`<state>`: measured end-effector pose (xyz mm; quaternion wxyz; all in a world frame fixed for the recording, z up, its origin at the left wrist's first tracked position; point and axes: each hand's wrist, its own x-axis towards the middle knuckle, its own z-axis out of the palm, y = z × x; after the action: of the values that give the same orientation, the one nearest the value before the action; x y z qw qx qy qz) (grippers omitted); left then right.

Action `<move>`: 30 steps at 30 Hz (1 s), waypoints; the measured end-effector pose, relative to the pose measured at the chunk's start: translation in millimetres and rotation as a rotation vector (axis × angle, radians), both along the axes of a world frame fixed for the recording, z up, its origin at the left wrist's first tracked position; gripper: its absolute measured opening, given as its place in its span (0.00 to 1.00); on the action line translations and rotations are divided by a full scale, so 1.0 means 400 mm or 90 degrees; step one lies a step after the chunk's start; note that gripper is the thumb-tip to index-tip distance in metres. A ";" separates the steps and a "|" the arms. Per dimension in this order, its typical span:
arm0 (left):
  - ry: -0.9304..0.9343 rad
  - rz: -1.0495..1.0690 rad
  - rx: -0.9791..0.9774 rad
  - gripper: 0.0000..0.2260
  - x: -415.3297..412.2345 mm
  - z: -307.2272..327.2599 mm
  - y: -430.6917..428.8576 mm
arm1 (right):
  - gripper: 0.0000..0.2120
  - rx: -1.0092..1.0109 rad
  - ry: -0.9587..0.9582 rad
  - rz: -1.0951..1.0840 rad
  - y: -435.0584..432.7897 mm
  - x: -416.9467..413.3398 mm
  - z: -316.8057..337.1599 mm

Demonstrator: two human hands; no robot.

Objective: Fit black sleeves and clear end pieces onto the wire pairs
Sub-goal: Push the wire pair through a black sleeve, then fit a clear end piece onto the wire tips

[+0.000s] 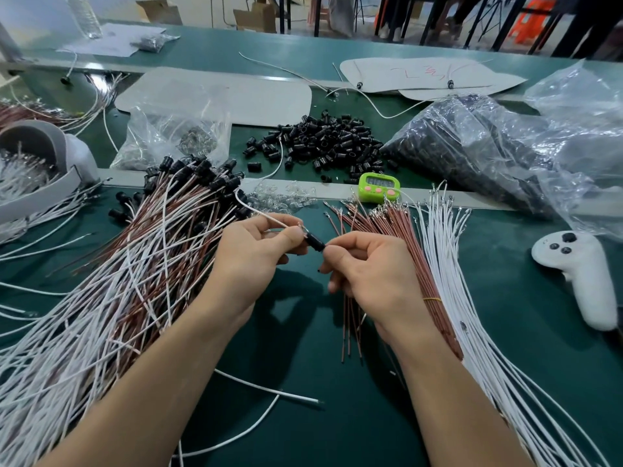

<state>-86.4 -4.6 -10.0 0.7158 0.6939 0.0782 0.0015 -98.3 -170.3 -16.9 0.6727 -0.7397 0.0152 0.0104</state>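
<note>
The small black plastic sleeve (315,242) sits mid-frame between both hands: the left hand (256,254), at its 9 o'clock, pinches the thin white wire (259,212) right at the sleeve's mouth; the right hand (367,267), at 3 o'clock, pinches its far end. The sleeve looks light and rigid, the wire limp, so grip close to the tip. The hands hide the wire's terminal and how far it has entered
</note>
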 end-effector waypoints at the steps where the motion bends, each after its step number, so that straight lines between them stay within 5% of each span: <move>1: -0.001 -0.006 -0.004 0.03 -0.001 0.001 -0.002 | 0.09 0.015 0.001 0.005 0.004 -0.001 0.001; 8: -0.056 -0.059 -0.004 0.12 -0.007 0.004 -0.006 | 0.08 0.021 -0.006 0.040 0.016 -0.005 0.001; 15: -0.026 -0.114 0.031 0.07 -0.017 0.005 -0.015 | 0.09 -0.045 -0.022 0.039 0.007 -0.002 -0.009; 19: -0.002 -0.098 0.047 0.09 -0.015 0.006 -0.025 | 0.10 -0.189 -0.086 -0.101 -0.008 -0.005 0.004; 23: -0.080 -0.147 0.303 0.03 -0.020 0.002 -0.022 | 0.15 -0.304 -0.158 -0.098 0.009 -0.009 0.032; 25: -0.089 -0.178 0.388 0.08 -0.030 -0.001 -0.026 | 0.11 -0.323 -0.181 -0.063 0.032 -0.008 0.033; 27: -0.080 -0.188 0.368 0.04 -0.031 -0.002 -0.030 | 0.05 -0.262 -0.190 -0.084 0.040 -0.001 0.035; 30: -0.057 -0.171 0.306 0.10 -0.022 -0.009 -0.024 | 0.08 0.010 -0.130 -0.177 0.005 0.020 0.050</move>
<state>-95.0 -14.2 -13.7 0.5272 0.8472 -0.0486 -0.0445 -90.5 -168.4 3.2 0.6716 -0.7223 0.0492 -0.1579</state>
